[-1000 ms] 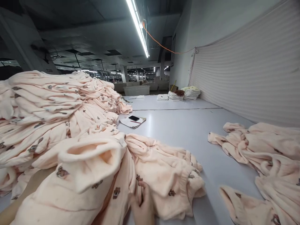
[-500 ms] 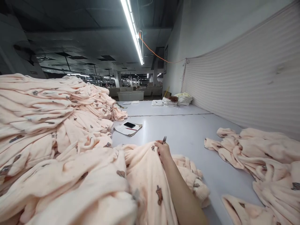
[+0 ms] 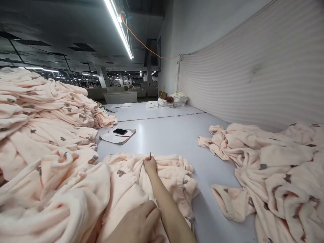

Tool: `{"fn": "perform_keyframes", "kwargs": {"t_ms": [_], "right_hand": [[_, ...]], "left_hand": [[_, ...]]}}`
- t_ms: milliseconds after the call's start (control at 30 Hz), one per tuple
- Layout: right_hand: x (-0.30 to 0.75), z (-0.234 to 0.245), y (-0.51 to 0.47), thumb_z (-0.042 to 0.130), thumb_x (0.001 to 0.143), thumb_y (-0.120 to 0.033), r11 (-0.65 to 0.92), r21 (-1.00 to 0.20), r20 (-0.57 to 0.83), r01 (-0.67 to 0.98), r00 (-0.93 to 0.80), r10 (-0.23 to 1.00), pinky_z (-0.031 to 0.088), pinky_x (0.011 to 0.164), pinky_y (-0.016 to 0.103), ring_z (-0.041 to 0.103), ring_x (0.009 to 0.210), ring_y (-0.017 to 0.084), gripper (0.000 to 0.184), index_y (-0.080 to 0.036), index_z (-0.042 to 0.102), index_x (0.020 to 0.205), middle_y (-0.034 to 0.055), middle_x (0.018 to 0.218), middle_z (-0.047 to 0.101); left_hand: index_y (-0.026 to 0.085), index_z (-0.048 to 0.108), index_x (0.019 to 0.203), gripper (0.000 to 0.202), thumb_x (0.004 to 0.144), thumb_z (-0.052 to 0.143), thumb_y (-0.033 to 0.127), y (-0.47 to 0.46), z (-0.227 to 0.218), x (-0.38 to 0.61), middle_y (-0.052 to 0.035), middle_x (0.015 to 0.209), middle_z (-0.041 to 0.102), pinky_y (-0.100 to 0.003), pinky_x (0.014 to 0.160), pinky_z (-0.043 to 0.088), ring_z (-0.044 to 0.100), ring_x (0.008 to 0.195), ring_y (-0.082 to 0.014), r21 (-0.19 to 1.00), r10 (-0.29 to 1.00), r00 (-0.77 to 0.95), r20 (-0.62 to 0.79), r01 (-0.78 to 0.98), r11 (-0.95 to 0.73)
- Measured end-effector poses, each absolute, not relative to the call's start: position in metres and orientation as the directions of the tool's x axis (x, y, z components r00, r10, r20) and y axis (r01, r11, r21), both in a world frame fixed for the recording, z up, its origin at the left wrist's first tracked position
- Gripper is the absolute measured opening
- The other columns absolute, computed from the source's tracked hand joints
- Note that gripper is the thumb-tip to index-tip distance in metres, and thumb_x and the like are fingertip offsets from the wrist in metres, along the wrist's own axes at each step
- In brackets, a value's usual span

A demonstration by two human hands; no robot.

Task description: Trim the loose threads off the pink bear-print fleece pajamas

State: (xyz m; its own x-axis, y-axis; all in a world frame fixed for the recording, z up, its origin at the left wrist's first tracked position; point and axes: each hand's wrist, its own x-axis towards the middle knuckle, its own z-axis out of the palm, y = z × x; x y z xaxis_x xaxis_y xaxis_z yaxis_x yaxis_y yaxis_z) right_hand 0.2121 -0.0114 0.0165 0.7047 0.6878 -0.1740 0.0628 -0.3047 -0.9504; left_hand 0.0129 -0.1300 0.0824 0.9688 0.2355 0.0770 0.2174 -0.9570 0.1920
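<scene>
A pale pink fleece garment with small brown and grey printed figures lies bunched on the table in front of me. At its far part is my right hand, closed, with its fingers pinching the cloth. The dark pointed tip of what look like thread snips sticks up out of that hand. Closer to me, my left hand lies low over the same garment, beside my right forearm. Its fingers are curled down into the cloth, and the fingertips are hidden.
A high heap of the same pink garments rises at left. More pink garments lie loosely at right. Beyond my hands on the table are papers with a phone and a red pen. Folded white stacks stand farther back.
My left hand has come into view at the bottom. The right hand has lowered the raised cloth towards the table, still holding the snips. My view has turned right.
</scene>
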Motion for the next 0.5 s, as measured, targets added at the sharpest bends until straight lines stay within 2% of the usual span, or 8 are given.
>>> {"fn": "perform_keyframes", "kwargs": {"t_ms": [67,133,200,267,333,433,500], "right_hand": [[0.213,0.024,-0.013,0.058,0.092,-0.031,-0.310,-0.949,-0.191,0.051,0.689,0.699,0.052,0.084,0.041,0.061,0.099,0.020,0.027,-0.017,0.057,0.115,0.0066,0.117,0.060],[0.213,0.035,-0.018,0.057,0.092,-0.031,-0.298,-0.954,-0.204,0.037,0.651,0.732,0.053,0.080,0.039,0.063,0.094,0.019,0.026,-0.016,0.058,0.114,0.0061,0.113,0.061],[0.215,0.047,-0.033,0.057,0.093,-0.032,-0.265,-0.964,-0.196,0.030,0.595,0.779,0.055,0.074,0.035,0.064,0.085,0.016,0.025,-0.015,0.059,0.110,0.0048,0.105,0.064],[0.221,0.058,-0.065,0.058,0.092,-0.031,-0.211,-0.977,-0.156,0.035,0.554,0.818,0.055,0.067,0.030,0.065,0.076,0.013,0.022,-0.014,0.060,0.106,0.0030,0.097,0.065],[0.231,0.062,-0.114,0.058,0.090,-0.027,-0.143,-0.988,-0.089,0.053,0.560,0.823,0.054,0.068,0.030,0.065,0.074,0.014,0.019,-0.015,0.061,0.105,0.0021,0.093,0.068],[0.243,0.048,-0.198,0.052,0.084,-0.021,-0.079,-0.991,0.007,0.104,0.646,0.763,0.045,0.093,0.035,0.061,0.103,0.019,0.020,-0.021,0.066,0.098,0.0019,0.103,0.069],[0.247,0.027,-0.242,0.057,0.073,-0.017,-0.093,-0.989,0.015,0.119,0.693,0.720,0.037,0.101,0.039,0.056,0.112,0.024,0.030,-0.020,0.067,0.100,0.0046,0.109,0.068]], "left_hand": [[0.028,0.058,0.118,0.046,0.073,0.064,0.018,-0.115,0.054,0.009,-0.0036,0.109,0.067,-0.030,0.083,0.052,0.064,0.095,-0.0211,0.125,0.222,0.973,0.059,0.213,-0.969],[0.030,0.058,0.122,0.054,0.070,0.059,0.015,-0.095,0.019,-0.005,-0.0049,0.119,0.065,-0.033,0.092,0.049,0.061,0.107,-0.0259,0.000,0.249,0.965,0.085,0.250,-0.968],[0.029,0.061,0.120,0.048,0.073,0.056,0.018,-0.076,-0.012,-0.019,-0.0070,0.121,0.065,-0.038,0.097,0.045,0.060,0.111,-0.0294,-0.111,0.360,0.912,0.195,0.386,-0.916],[0.030,0.062,0.119,0.047,0.074,0.056,0.018,-0.063,-0.029,-0.027,-0.0065,0.119,0.066,-0.038,0.099,0.042,0.058,0.112,-0.0290,-0.153,0.385,0.895,0.226,0.423,-0.893],[0.029,0.061,0.120,0.047,0.076,0.054,0.018,-0.060,-0.028,-0.026,-0.0073,0.118,0.065,-0.040,0.101,0.039,0.057,0.113,-0.0293,-0.161,0.390,0.894,0.222,0.428,-0.889],[0.029,0.058,0.125,0.047,0.079,0.050,0.020,-0.065,-0.007,-0.015,-0.0078,0.117,0.065,-0.044,0.101,0.037,0.055,0.113,-0.0303,-0.097,0.377,0.904,0.200,0.402,-0.911],[0.029,0.057,0.126,0.050,0.078,0.049,0.018,-0.070,0.011,-0.008,-0.0075,0.117,0.064,-0.042,0.099,0.039,0.056,0.111,-0.0293,0.001,0.355,0.918,0.178,0.361,-0.933]]}}
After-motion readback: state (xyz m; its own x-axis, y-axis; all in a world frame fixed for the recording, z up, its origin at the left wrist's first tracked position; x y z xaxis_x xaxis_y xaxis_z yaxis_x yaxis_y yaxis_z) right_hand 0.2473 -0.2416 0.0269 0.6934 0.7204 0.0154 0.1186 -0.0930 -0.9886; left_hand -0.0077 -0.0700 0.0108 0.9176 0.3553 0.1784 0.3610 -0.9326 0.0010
